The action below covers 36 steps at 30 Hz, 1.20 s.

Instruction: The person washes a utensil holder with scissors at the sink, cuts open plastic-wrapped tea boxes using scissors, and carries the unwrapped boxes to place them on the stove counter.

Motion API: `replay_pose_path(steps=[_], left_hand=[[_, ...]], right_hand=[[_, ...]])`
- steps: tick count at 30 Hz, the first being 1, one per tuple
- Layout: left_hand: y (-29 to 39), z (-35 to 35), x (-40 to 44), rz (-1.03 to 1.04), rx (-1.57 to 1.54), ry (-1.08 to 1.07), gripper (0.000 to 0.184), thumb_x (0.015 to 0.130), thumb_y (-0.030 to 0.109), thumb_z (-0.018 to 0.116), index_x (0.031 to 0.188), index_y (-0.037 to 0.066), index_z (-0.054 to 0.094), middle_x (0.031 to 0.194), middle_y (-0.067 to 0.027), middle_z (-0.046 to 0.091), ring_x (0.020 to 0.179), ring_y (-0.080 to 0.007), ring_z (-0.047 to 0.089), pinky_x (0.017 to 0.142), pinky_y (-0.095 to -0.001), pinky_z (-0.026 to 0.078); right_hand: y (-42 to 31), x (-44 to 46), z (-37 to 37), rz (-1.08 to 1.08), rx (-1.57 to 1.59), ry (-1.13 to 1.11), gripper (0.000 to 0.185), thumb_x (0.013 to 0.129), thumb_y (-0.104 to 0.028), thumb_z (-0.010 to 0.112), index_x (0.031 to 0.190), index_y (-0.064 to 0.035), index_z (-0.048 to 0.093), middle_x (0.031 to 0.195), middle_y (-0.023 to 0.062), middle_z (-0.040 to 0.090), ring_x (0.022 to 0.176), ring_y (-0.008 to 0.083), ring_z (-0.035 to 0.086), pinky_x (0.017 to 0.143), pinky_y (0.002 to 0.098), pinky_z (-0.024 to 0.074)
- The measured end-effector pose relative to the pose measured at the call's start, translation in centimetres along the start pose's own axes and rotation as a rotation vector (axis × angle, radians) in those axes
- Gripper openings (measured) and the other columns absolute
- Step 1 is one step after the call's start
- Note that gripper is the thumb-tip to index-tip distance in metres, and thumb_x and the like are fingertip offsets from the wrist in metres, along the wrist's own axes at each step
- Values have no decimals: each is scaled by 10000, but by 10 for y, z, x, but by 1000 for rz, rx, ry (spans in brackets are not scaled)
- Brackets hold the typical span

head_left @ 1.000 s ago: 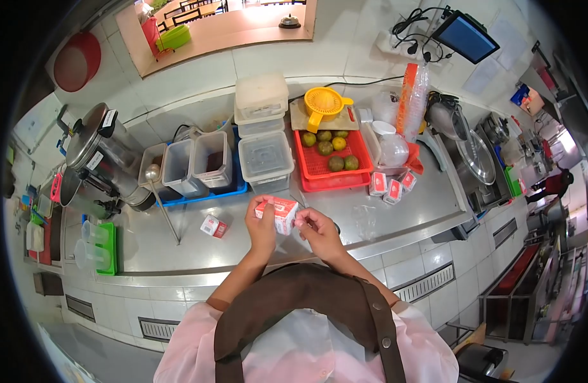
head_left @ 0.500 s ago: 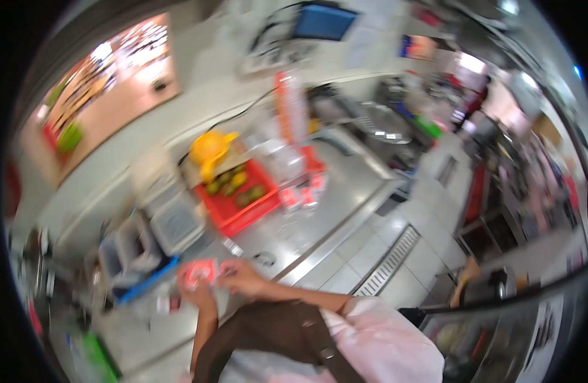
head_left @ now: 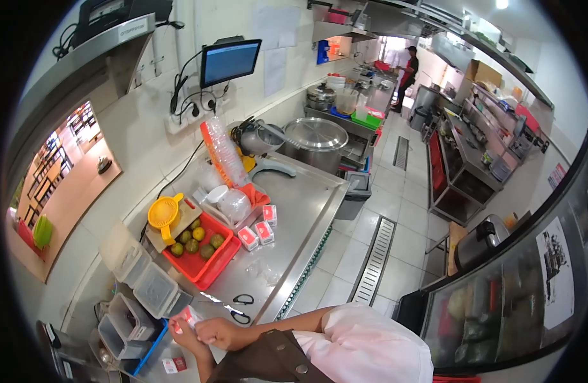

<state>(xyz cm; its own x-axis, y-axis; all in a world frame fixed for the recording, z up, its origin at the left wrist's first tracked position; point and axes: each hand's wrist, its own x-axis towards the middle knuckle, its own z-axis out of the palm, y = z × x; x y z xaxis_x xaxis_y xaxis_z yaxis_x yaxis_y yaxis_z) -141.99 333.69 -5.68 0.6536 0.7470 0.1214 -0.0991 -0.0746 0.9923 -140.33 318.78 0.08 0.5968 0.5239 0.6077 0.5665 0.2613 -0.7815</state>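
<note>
My left hand (head_left: 184, 334) is closed around a small red-and-white packet (head_left: 191, 313) above the steel counter. Right beside it, my right hand (head_left: 217, 332) is closed, its fingertips pinching at the packet's near edge; exactly what lies between them is partly hidden. Scissors (head_left: 238, 312) with black handles lie partly spread on the counter just beyond my hands. A small red-and-white box (head_left: 174, 365) rests below my left hand. Farther along, several similar red-and-white packs (head_left: 264, 232) sit beside a red crate (head_left: 221, 250) of green and yellow citrus fruit.
Clear containers (head_left: 125, 324) stand in a blue tray at left. A yellow juicer (head_left: 165, 214) tops a board on the crate. Stacked plastic cups (head_left: 223, 155) and a big lidded pot (head_left: 317, 135) are at the back. A person (head_left: 407, 78) stands far down the aisle.
My view has tilted up and turned, showing more of the kitchen, and the blur has gone. Both hands stay together at the packet, with my right hand now more tightly closed.
</note>
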Motion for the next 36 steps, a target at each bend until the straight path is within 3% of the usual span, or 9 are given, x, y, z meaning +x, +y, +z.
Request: replay_pose_path(steps=[3, 5, 7, 16, 22, 24, 28, 33, 36], left_hand=[[-95, -40, 56, -362, -668, -363, 178, 935, 253, 501, 930, 93, 580, 853, -29, 610, 762, -136, 586, 702, -304, 485], [-83, -33, 61, -332, -743, -469, 256, 964, 338, 457, 946, 120, 591, 865, -24, 632, 791, -148, 612, 698, -306, 492], [30, -4, 21, -451, -638, -272, 260, 967, 340, 451, 937, 121, 587, 851, -25, 621, 789, -149, 608, 686, -320, 496], [56, 7, 6, -563, -630, -192, 437, 932, 525, 487, 1002, 101, 562, 829, -46, 616, 746, -170, 615, 627, -307, 492], [56, -17, 21, -980, -1047, -530, 467, 902, 504, 534, 1017, 57, 602, 916, -101, 594, 858, -254, 598, 692, -385, 538], [54, -33, 31, -1245, -1604, -560, 476, 880, 500, 560, 1021, 48, 600, 980, -114, 547, 877, -260, 561, 626, -349, 542], [69, -60, 51, -1079, -1494, -824, 547, 887, 542, 513, 1066, 31, 588, 1021, -137, 508, 866, -260, 528, 608, -328, 553], [65, -33, 26, -987, -1198, -579, 558, 904, 548, 475, 1096, 36, 587, 1054, -152, 573, 939, -296, 577, 659, -361, 555], [44, -14, 7, -863, -1108, -481, 494, 929, 528, 448, 1141, 103, 583, 1061, -101, 627, 950, -261, 613, 741, -384, 543]], right_hand=[[-3, 1, 7, -94, 61, -160, 144, 854, -90, 534, 752, -6, 478, 773, 133, 455, 730, 292, 463, 669, 358, 411], [-5, 10, -7, 12, -48, -7, 188, 826, -174, 634, 906, -44, 523, 886, 104, 468, 840, 257, 479, 699, 343, 422], [-24, 33, -25, 83, -255, 119, 521, 762, -175, 739, 1196, -46, 481, 1154, 108, 463, 1007, 191, 491, 722, 301, 449], [-23, 39, -21, 108, -161, 26, 74, 757, 25, 677, 818, -13, 659, 862, 104, 651, 801, 194, 592, 699, 282, 464], [-27, 30, -43, 98, -94, -132, 69, 762, 40, 658, 812, -8, 664, 895, 126, 671, 844, 202, 622, 758, 283, 476], [-29, 29, -65, 124, -81, -142, 56, 802, 35, 632, 842, -5, 635, 920, 108, 656, 834, 179, 616, 794, 281, 480], [-26, 34, -88, 330, 205, 32, 64, 850, 44, 595, 885, -5, 574, 928, 68, 623, 847, 113, 585, 811, 270, 476], [-32, 42, -41, 439, 283, 89, 195, 816, -24, 666, 924, -57, 508, 751, -20, 438, 720, 65, 470, 684, 224, 426], [-25, 40, -15, 384, -120, -4, 231, 798, -16, 678, 963, -51, 521, 745, -4, 477, 688, 75, 493, 596, 231, 403]])
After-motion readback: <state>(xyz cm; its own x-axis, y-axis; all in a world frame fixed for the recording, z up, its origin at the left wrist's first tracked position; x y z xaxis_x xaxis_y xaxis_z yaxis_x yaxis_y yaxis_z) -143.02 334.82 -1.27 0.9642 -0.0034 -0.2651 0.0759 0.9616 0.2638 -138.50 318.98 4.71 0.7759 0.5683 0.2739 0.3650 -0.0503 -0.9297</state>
